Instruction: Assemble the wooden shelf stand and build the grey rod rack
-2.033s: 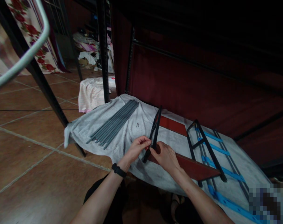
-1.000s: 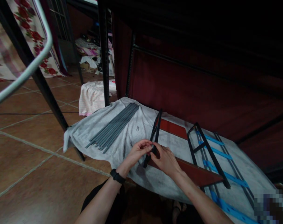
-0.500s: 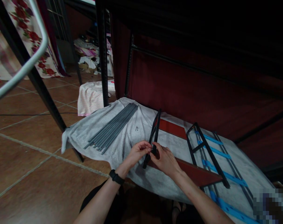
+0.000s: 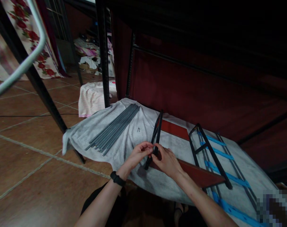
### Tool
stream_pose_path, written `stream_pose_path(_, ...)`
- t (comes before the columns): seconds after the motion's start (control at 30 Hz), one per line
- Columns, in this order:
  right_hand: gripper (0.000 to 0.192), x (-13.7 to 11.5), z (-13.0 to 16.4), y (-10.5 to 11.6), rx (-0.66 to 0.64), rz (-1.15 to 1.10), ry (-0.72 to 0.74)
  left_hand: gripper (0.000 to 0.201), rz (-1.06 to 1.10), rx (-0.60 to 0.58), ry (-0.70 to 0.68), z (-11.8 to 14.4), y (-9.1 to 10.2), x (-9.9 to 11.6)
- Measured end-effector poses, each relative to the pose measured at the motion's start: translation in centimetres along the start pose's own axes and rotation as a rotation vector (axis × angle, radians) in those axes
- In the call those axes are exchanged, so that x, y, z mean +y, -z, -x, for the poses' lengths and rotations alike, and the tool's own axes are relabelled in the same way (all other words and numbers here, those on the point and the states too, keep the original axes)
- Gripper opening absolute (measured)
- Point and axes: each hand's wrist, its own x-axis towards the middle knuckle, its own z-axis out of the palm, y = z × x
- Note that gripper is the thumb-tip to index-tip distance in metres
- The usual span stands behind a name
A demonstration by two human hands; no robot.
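Early in the assembly by the look of it: left hand (image 4: 140,153) and right hand (image 4: 166,160) pinched together on one black frame (image 4: 157,132) propped against a red board (image 4: 193,171) on the cloth-covered bench (image 4: 124,148), grey rods (image 4: 115,126) and second frame (image 4: 208,151) untouched.

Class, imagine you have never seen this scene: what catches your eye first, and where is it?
First, the two hands at centre: the left hand and right hand pinch a black metal frame standing on a grey cloth. Left of them lies a bundle of grey rods; to the right, bright blue strips under another black frame.
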Motion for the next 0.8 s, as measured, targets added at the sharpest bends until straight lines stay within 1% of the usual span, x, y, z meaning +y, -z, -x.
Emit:
stream_pose_path(0.17,0.045,-0.06,0.02,0.12,0.004,0.005,-0.007,0.036,-0.039,0.006,0.008,-0.06,-0.01,-0.13)
stream_pose_path(0.33,0.047,0.06,0.00,0.11,-0.010,-0.005,-0.005,0.037,0.036,-0.046,0.011,0.01,0.08,0.04)
stream_pose_path(0.4,0.047,0.10,0.00,0.06,-0.010,-0.007,-0.006,0.036,0.041,-0.040,0.012,0.02,0.06,0.01)
stream_pose_path(0.5,0.046,0.15,0.01,0.03,-0.008,0.000,-0.007,0.033,-0.008,-0.022,0.001,-0.01,0.10,-0.19)
stream_pose_path(0.7,0.046,0.10,0.00,0.07,-0.005,-0.009,0.008,0.035,0.025,-0.092,0.007,0.10,0.38,-0.16)
stream_pose_path(0.8,0.051,0.25,0.14,0.19,-0.024,-0.010,-0.003,0.032,0.021,-0.070,0.001,-0.02,0.34,-0.26)
